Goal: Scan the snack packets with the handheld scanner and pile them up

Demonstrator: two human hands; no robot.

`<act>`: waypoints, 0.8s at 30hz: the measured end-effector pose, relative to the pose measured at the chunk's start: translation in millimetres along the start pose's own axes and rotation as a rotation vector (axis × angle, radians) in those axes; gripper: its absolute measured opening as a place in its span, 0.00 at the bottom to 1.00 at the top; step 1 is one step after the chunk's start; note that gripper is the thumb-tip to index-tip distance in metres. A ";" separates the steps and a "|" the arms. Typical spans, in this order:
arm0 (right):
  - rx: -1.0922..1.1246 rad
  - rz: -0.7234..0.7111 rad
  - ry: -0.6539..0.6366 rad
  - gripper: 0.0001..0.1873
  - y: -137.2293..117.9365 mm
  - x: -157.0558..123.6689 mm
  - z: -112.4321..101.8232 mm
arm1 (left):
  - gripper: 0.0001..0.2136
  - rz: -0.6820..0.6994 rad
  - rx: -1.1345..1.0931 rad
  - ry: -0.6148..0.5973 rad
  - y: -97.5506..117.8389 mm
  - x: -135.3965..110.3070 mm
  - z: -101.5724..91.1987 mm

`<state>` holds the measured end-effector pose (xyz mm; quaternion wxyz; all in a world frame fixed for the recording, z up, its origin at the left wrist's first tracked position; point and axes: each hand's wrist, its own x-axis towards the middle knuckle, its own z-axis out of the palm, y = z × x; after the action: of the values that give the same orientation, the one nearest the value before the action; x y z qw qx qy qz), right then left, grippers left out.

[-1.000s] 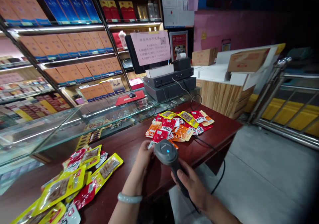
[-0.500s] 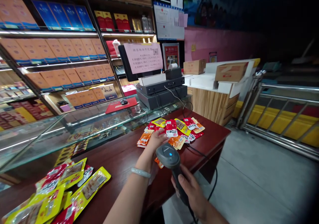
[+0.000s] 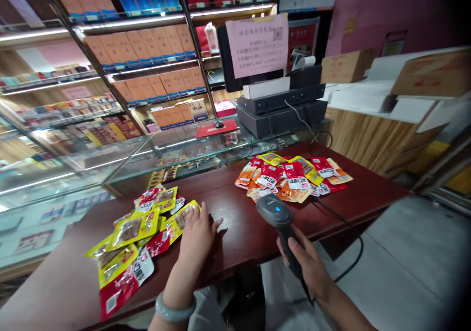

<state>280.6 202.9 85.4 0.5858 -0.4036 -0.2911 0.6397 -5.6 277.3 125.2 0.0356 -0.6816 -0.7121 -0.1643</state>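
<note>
Your right hand's [image 3: 308,264] grip is wrapped round the scanner [image 3: 275,211], raised over the desk [image 3: 235,218]. Your left hand's [image 3: 196,235] grip is spread and loose, over one end of a yellow packet [image 3: 179,219] in the left pile [image 3: 134,228]; contact is unclear. The right pile [image 3: 295,173] lies beyond the scanner.

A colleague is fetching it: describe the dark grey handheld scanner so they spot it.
Find the glossy dark-red wooden table. At its near edge, the person's right hand grips the dark grey plastic scanner. Unlike the shiny red, yellow and orange packets nearby, it has a rounded head with a glowing blue light.
</note>
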 end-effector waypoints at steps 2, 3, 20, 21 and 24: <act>-0.011 0.008 -0.040 0.36 1.5 0.5 5.2 | 0.35 -0.035 0.155 -0.005 -14.9 -12.2 0.5; -0.016 0.011 -0.056 0.37 1.6 0.2 8.6 | 0.36 -0.036 0.195 -0.007 -17.4 -16.2 2.3; -0.112 0.027 -0.112 0.37 1.9 -11.0 25.7 | 0.34 -0.042 0.154 -0.290 -20.1 28.8 -17.8; -0.124 0.018 -0.112 0.37 1.9 -11.3 25.7 | 0.32 -0.057 0.163 -0.306 -19.3 29.0 -18.4; -0.169 -0.005 -0.124 0.36 1.6 -12.6 26.2 | 0.22 -0.102 0.088 -0.287 -15.0 23.0 -15.7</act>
<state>257.2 192.9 99.5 0.5322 -0.4102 -0.3808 0.6352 -24.6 294.7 143.5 -0.0448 -0.6589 -0.7500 -0.0355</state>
